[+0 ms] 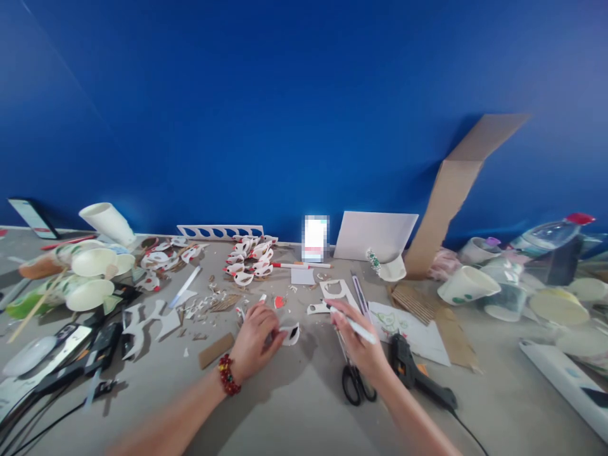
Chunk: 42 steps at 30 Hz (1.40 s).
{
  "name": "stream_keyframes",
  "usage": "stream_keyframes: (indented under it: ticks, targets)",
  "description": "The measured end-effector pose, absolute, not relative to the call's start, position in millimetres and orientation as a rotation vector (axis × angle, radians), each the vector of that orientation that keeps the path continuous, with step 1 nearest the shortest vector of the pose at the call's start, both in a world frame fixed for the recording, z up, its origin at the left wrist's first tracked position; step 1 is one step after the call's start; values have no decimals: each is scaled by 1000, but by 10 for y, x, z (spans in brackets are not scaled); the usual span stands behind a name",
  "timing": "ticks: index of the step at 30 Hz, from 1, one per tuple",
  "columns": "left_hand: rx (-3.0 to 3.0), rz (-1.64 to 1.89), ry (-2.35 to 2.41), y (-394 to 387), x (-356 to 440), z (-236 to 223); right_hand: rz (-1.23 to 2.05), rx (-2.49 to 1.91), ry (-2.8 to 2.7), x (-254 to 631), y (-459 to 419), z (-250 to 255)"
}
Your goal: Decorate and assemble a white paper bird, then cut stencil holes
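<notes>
My right hand [358, 342] is closed round a white marker [358, 329], its dark tip pointing left over the table. A small white cutout [291, 334] with a black patch lies just right of my left hand [259, 332]. The curled fingers and thumb of that hand meet the cutout's left end, and part of it is hidden. A red bead bracelet [229, 375] circles the left wrist. Just beyond the left hand is a small red piece [279, 302]. Black-handled scissors [352, 384] lie beneath my right hand, partly covered by it.
Several white bird-like cutouts with red marks [249, 259] are grouped farther back. A black glue gun [418, 373] with its cord lies right of the right forearm. Behind stand a lit phone [315, 239] and a white board [375, 235]. Paper cups [468, 285] and scraps lie at both sides.
</notes>
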<state>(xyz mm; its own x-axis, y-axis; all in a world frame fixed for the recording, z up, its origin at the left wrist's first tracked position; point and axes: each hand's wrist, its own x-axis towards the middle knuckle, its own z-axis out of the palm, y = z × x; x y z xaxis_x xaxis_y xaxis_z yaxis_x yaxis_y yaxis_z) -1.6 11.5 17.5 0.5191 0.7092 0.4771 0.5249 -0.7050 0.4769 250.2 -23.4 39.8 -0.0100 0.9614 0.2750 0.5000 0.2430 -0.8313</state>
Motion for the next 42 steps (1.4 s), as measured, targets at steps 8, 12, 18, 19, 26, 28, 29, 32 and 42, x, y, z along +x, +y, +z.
stream_keyframes:
  ticks: [8,12,18,19,26,28,29,32,42]
  targets:
    - [2174,1199,1378,330,-391,401,863,-1276,-1232,2626,-78,423]
    - [2187,1011,1509,484,-514,417,970,-1225,-1212,2534,-65,502]
    - [2514,388,1535,606,-308,282,1058,-1170,-1202,2320,-20,474]
    - [2507,353,1539,619,-270,259,1075,-1165,-1209,2294,-22,455]
    - [2327,360,1557,663,-205,189,1089,-1197,-1295,2248,-99,428]
    - [2242,421,1572,663,-194,213,1083,-1193,-1304,2238,-114,450]
    - [2195,461,1573,661,-182,233,1079,-1185,-1304,2227,-120,462]
    - [2072,569,1517,634,-116,306,1075,-1126,-1298,2167,-141,500]
    - [678,849,609,340,146,363,1063,-1030,-1183,2027,-215,605]
